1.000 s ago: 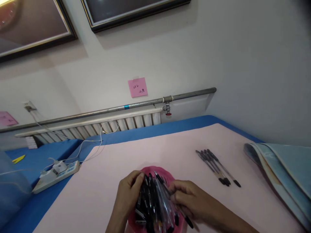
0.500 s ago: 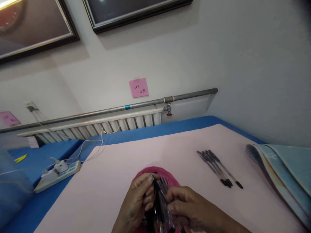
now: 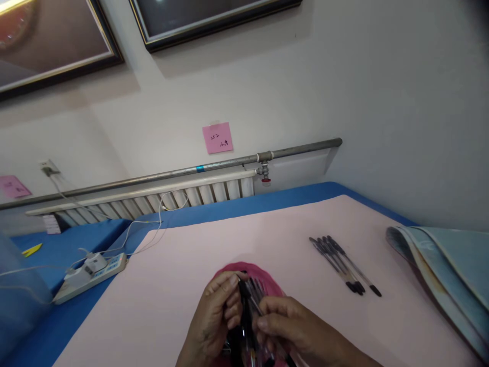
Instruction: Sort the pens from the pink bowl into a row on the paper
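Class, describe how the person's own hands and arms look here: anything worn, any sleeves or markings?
Both the left hand and the right hand are bare, without gloves. No sleeve covers the part of the right forearm in view. No watch or bracelet shows, and no clear markings. Some fingers are hidden, so rings cannot be fully ruled out.

Pens [image 3: 247, 326], black and clear, pink bowl [image 3: 244, 266]

On the table [image 3: 305, 191], near middle, a container [image 3: 240, 267] holds pens [image 3: 246, 326]. Farther right lie loose pens [image 3: 335, 258], then sheets [image 3: 451, 265] at the right edge; left, a power strip [image 3: 71, 293]; far behind, a radiator [image 3: 206, 194].
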`<control>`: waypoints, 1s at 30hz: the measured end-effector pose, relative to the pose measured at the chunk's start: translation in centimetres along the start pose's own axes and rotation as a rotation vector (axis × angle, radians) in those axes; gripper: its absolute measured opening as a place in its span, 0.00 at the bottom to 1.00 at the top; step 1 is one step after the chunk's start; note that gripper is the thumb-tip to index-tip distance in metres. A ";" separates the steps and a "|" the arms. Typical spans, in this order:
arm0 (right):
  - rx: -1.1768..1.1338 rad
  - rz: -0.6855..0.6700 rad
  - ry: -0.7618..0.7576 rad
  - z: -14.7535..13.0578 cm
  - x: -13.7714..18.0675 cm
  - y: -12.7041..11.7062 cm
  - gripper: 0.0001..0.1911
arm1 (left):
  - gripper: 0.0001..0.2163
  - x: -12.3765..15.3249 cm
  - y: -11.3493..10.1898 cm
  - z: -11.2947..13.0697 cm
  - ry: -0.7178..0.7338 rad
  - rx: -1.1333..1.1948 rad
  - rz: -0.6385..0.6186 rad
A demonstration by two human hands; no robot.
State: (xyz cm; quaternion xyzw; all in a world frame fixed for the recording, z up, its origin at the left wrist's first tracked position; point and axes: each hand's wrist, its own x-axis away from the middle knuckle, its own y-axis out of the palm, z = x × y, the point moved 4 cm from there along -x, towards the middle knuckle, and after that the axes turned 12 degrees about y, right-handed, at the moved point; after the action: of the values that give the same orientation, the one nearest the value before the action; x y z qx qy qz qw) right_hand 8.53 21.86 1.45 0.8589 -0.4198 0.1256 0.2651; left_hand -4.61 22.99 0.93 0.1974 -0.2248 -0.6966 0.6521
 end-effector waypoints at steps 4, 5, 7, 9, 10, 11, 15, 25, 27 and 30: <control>-0.059 -0.057 0.056 0.0 0.3 0.2 0.09 | 0.12 0.0 0.0 0.0 -0.002 0.006 0.011; -0.081 -0.091 0.075 0.0 0.4 0.3 0.11 | 0.13 0.0 -0.1 0.1 -0.003 0.005 0.013; -0.089 -0.108 0.071 0.1 0.5 0.3 0.13 | 0.13 0.1 -0.1 0.1 0.002 0.005 0.014; -0.073 -0.066 0.027 0.2 0.4 0.1 0.10 | 0.13 0.1 -0.1 0.1 0.010 0.005 0.011; -0.071 -0.041 0.010 0.2 0.2 -0.1 0.07 | 0.12 0.1 -0.1 0.2 0.015 0.005 0.009; -0.076 -0.022 -0.001 0.3 0.1 -0.3 0.06 | 0.12 0.1 -0.1 0.2 0.019 0.008 0.007; -0.100 -0.058 0.044 0.5 -0.2 -0.1 0.08 | 0.11 0.1 -0.2 0.1 0.014 0.023 0.009; -0.151 -0.073 0.052 0.5 -0.1 0.0 0.11 | 0.12 0.1 -0.4 0.1 0.009 0.028 0.025; -0.159 -0.106 0.067 0.5 -0.1 0.1 0.15 | 0.12 0.0 -0.3 0.2 0.013 0.028 0.029; -0.149 -0.063 0.048 0.3 0.0 0.1 0.09 | 0.12 0.0 -0.3 0.2 0.012 0.017 0.021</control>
State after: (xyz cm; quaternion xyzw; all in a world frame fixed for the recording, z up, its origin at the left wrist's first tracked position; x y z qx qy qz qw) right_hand 8.46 21.65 1.21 0.8464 -0.3941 0.1061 0.3421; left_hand -4.94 22.98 0.94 0.2049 -0.2289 -0.6866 0.6590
